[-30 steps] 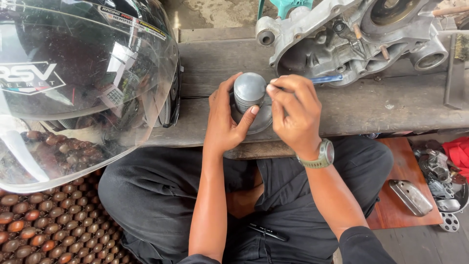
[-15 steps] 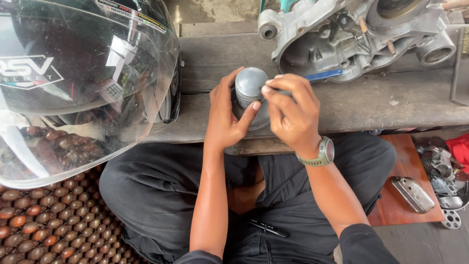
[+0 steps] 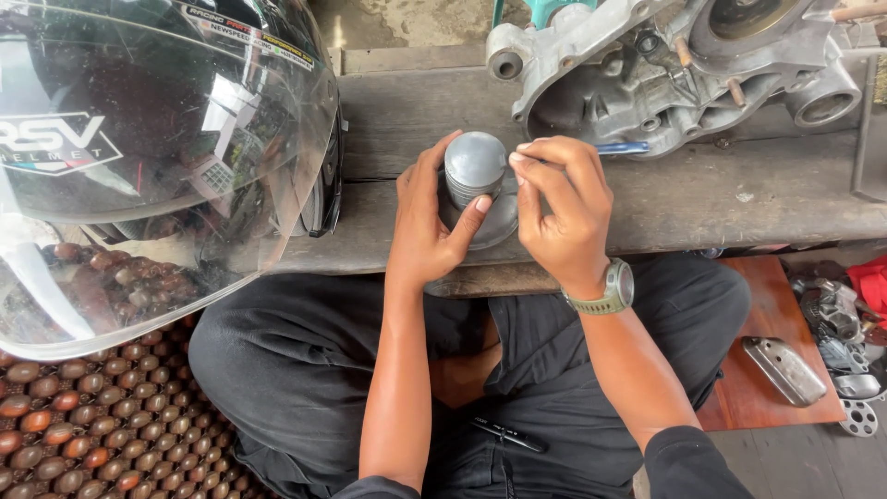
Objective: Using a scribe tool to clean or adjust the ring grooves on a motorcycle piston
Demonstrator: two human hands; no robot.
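Piston being gripped upright on table by left hand; right hand fingers being pinched at its right side.

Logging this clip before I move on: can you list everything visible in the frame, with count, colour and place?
piston: 1, grey metal, upright on the bench, between both hands
engine casing: 1, silver-grey, top right on the bench
wooden bench: 1, weathered grey-brown, across the middle
helmet: 1, black with clear visor, left, close to the camera
beaded seat mat: 1, brown, bottom left
wooden board: 1, reddish, on the floor right
metal cover: 1, silver, on the board
loose metal parts: several, grey, far right
wristwatch: 1, olive, right wrist
left hand: wrapped around the piston
right hand: fingertips at the piston's side
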